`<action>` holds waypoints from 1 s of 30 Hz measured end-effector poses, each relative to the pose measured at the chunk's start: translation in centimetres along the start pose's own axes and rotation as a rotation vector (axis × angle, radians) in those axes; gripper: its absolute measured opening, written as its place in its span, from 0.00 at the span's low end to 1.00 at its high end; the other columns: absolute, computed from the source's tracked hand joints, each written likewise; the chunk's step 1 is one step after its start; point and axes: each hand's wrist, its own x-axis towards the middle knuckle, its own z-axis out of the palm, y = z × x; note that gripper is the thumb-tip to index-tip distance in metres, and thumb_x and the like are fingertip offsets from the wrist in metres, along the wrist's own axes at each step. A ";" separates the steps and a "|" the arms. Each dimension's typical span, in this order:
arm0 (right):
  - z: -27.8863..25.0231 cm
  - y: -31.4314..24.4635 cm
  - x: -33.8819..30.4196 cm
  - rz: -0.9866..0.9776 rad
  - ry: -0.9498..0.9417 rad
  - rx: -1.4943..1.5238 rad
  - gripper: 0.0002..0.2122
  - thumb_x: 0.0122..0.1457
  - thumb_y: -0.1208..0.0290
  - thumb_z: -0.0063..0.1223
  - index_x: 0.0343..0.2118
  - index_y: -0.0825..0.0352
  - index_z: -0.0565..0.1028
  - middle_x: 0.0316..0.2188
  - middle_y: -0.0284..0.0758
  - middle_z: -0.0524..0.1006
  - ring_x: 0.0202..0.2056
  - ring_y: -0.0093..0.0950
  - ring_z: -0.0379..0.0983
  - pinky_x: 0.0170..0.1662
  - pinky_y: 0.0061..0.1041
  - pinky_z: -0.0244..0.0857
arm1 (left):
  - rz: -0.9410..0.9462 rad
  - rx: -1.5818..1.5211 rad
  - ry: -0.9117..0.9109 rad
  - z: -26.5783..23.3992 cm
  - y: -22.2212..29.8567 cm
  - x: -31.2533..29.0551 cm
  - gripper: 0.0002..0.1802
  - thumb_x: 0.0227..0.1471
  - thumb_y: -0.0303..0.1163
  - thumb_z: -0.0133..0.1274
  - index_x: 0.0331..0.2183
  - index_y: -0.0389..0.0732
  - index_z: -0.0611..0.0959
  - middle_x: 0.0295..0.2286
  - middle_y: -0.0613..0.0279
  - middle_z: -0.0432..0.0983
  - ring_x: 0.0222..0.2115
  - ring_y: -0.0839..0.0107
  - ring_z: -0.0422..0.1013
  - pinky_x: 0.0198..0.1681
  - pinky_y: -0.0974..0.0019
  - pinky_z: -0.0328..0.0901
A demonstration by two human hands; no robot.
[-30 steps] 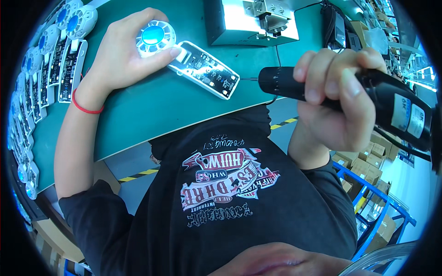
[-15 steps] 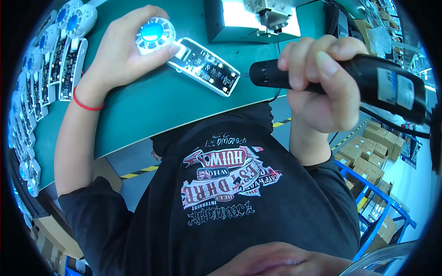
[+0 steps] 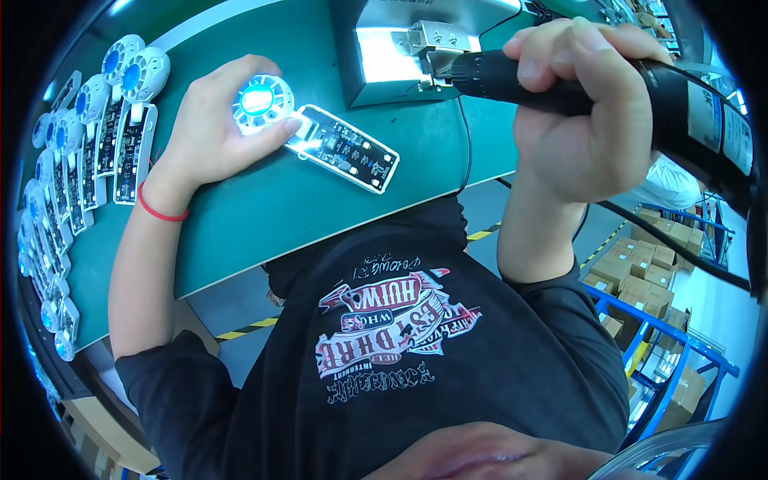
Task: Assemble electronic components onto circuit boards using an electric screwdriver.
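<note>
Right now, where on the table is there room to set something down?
Bare table shows between the left forearm, held unit and near edge; a smaller patch lies between left hand and box. Crowded: the left side, packed with other units, and the box front, by the driver.

Bright bluish light, white glare on the box (image 3: 390,62), curved fisheye edges, black corners

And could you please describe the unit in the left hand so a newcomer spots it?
On the green table, left of the boxy machine, find the left hand. It grips the white-framed unit by its round head, apart from the similar units crowded at far left.
</note>
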 end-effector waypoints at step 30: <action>-1.1 -1.5 -5.6 0.320 -0.363 0.359 0.15 0.55 0.77 0.43 0.46 0.64 0.68 0.23 0.32 0.70 0.21 0.23 0.66 0.34 0.29 0.65 | 0.013 -0.058 -0.049 0.3 -0.1 0.3 0.25 0.45 0.41 0.65 0.43 0.37 0.79 0.34 0.54 0.79 0.28 0.66 0.75 0.30 0.70 0.69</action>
